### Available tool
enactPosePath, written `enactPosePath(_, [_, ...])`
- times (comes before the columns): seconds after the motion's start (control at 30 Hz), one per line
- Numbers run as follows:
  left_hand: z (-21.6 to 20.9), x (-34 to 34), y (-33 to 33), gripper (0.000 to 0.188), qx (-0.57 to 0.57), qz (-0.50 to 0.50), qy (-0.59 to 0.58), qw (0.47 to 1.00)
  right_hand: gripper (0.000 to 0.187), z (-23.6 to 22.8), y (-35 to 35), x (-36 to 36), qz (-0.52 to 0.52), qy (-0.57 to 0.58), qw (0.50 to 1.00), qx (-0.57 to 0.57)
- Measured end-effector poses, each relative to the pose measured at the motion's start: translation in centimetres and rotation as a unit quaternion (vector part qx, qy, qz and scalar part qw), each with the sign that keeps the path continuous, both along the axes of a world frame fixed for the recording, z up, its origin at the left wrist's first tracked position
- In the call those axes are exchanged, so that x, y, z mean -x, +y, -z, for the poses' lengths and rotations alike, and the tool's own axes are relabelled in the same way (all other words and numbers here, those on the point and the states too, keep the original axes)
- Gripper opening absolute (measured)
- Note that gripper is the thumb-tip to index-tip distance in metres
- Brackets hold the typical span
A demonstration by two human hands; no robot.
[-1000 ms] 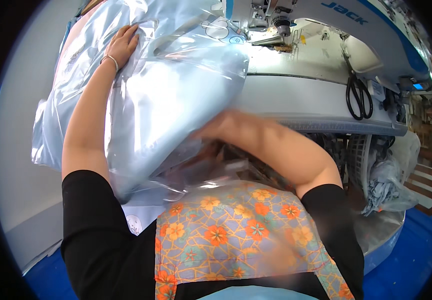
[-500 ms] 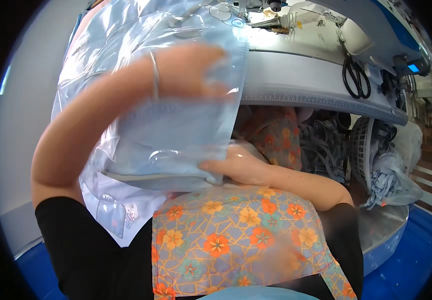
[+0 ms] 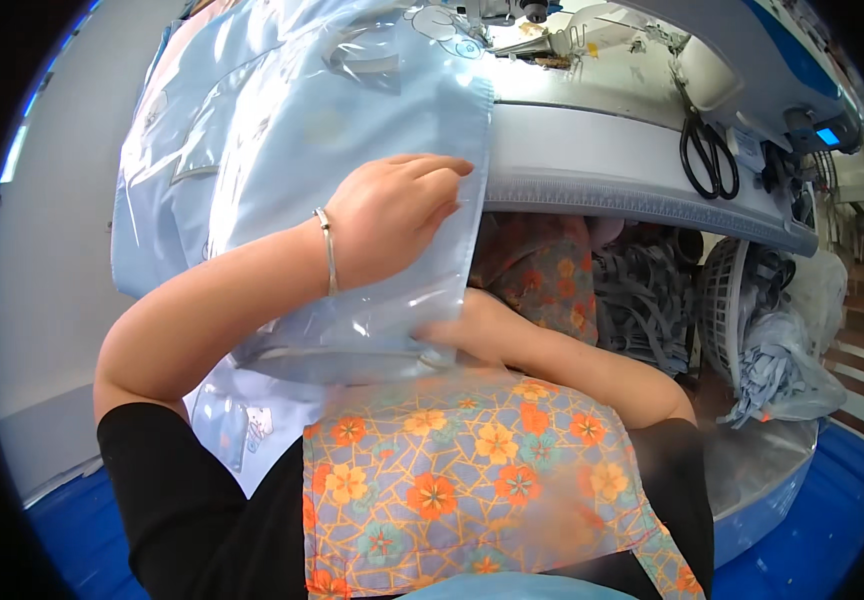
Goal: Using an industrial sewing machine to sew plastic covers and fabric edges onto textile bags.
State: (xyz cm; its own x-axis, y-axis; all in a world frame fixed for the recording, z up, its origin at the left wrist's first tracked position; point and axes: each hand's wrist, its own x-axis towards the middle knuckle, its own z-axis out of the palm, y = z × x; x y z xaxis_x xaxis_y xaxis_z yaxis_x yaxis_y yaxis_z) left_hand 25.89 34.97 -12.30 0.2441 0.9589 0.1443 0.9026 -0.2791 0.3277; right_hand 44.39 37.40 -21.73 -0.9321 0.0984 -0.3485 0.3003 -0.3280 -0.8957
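A large light blue sheet with a glossy clear plastic layer [image 3: 352,130] spreads over the left of the work surface and hangs down toward my lap. My left hand [image 3: 392,220] lies on it close to its stitched right edge, palm down, with loosely bent fingers and the thumb apart. At the lower right edge my right hand [image 3: 467,325] pinches the sheet, thumb on top and the other fingers hidden beneath; it is slightly blurred. A greyish strip runs along the sheet's lower end. Below it shows a pale piece with a small printed figure [image 3: 257,422].
A sewing machine [image 3: 752,60] stands at the far right, its head at the top. Black-handled scissors [image 3: 709,155] lie beside it. A ruler strip [image 3: 642,197] lines the table's front edge. Below are grey straps [image 3: 642,300], a white basket [image 3: 722,300] and a bag of scraps [image 3: 782,360].
My left hand has moved down and slightly left over the sheet. The sheet's plastic now lies smoother, and its left side has shifted. My right hand stays near the lower right edge.
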Motion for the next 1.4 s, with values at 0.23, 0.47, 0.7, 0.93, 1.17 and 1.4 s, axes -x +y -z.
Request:
enactPosePath(0.23, [0.8,-1.3,1.9,0.010,0.067,-0.047,-0.015,0.997,0.030,-1.0,1.8,-1.0,-0.021,0.051,0.997,-0.060])
enactPosePath(0.47, [1.1,0.0,4.6,0.014,0.057,-0.065,-0.019,0.996,0.037,-1.5,3.2,-0.8,0.051,-0.050,0.989,0.127])
enactPosePath(0.7, [0.7,1.3,7.9,0.016,0.070,-0.062,0.002,0.996,0.026,-0.9,5.0,0.4,0.124,0.031,0.987,0.097])
enactPosePath(0.93, [-0.3,2.3,10.7,0.025,0.168,-0.052,0.085,0.981,0.031,-3.7,7.9,2.1,0.088,0.027,0.994,-0.062])
enactPosePath(1.17, [-6.6,-1.3,8.2,0.077,0.304,-0.016,0.186,0.934,0.032,-5.1,7.7,2.5,0.197,0.025,0.966,0.166])
enactPosePath(1.4, [-1.2,-2.3,2.0,0.092,0.152,-0.015,0.279,0.948,0.039,2.9,3.9,1.4,0.259,0.086,0.901,0.337])
